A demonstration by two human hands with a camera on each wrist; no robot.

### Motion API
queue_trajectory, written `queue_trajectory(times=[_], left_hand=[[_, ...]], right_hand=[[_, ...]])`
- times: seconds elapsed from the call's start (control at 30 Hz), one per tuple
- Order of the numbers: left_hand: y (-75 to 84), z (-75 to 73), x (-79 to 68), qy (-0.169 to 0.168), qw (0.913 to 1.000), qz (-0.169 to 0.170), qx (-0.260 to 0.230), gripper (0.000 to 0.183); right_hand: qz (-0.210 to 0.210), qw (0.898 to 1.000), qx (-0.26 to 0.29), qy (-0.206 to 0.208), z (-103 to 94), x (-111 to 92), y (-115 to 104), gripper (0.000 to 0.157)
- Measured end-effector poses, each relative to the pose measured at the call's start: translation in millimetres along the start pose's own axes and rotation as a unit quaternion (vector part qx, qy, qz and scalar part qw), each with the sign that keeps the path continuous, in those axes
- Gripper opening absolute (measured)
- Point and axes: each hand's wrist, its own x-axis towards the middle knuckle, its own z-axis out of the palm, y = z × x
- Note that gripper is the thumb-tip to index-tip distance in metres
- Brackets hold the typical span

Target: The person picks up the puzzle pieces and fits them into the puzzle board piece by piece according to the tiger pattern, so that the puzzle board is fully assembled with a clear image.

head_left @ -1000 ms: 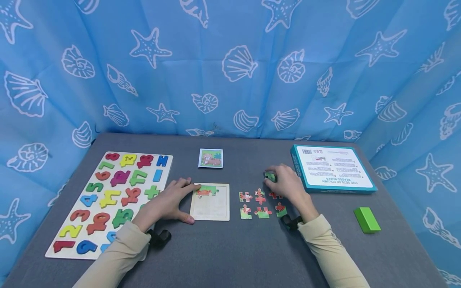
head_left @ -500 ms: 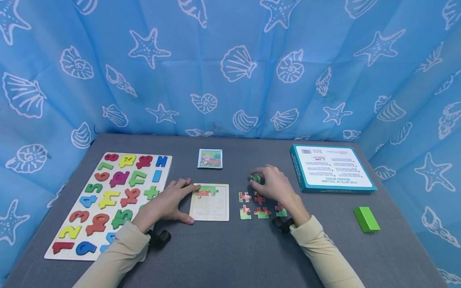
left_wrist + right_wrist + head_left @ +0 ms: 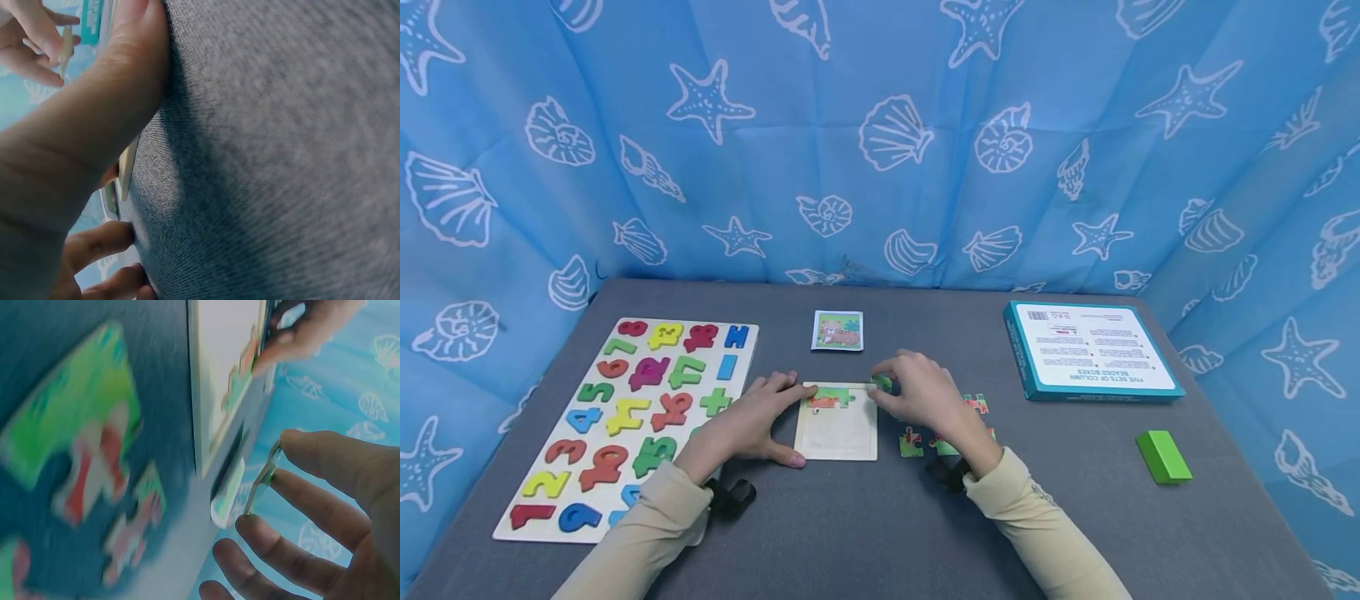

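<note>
A shallow wooden puzzle tray (image 3: 838, 437) lies mid-table, with joined puzzle pieces (image 3: 831, 398) in its upper left corner. At its left side is my left hand (image 3: 747, 423), fingers spread; the index fingertip touches the pieces' corner and the thumb rests by the lower left edge. Above the tray's upper right corner, my right hand (image 3: 925, 398) pinches a green puzzle piece (image 3: 265, 475) between thumb and fingertips. In the right wrist view that piece is seen edge-on, held clear of the tray. Loose puzzle pieces (image 3: 912, 442) lie right of the tray, some hidden under the right hand.
A small picture card (image 3: 837, 331) lies behind the tray. The board of coloured numbers (image 3: 546, 531) takes up the left side, partly under the left forearm. A teal-and-white box (image 3: 1097, 350) and a green block (image 3: 1163, 457) are at the right. A blue curtain (image 3: 850, 167) hangs behind.
My right hand has carried the green puzzle piece leftward, from near the box to the tray's upper right corner. The left hand has stayed in place at the tray.
</note>
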Motion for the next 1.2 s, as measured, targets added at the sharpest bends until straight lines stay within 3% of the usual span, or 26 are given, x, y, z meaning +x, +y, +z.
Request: queue_trajectory(times=[0.27,0.57,1.0,1.2], left_hand=[[-2.7,1.7,0.8,0.003,1.0,0.003,0.003,0.102],[-2.9,2.0,0.9,0.002,1.0,0.002,0.004,0.102],[-3.7,2.4,1.3,0.001,1.0,0.004,0.006,0.102],[-2.3,1.9,0.6,0.003,1.0,0.003,0.005,0.102]], right_hand=[[-0.019,1.0,-0.017,-0.018,20.0,10,-14,0.027],[0.012,0.999,-0.042,-0.031,31.9,17,-19,0.026],[0.016,0.998,-0.047,-0.035,34.8,20,-17,0.032],[0.021,0.998,-0.038,-0.038,33.5,19,-18,0.026]])
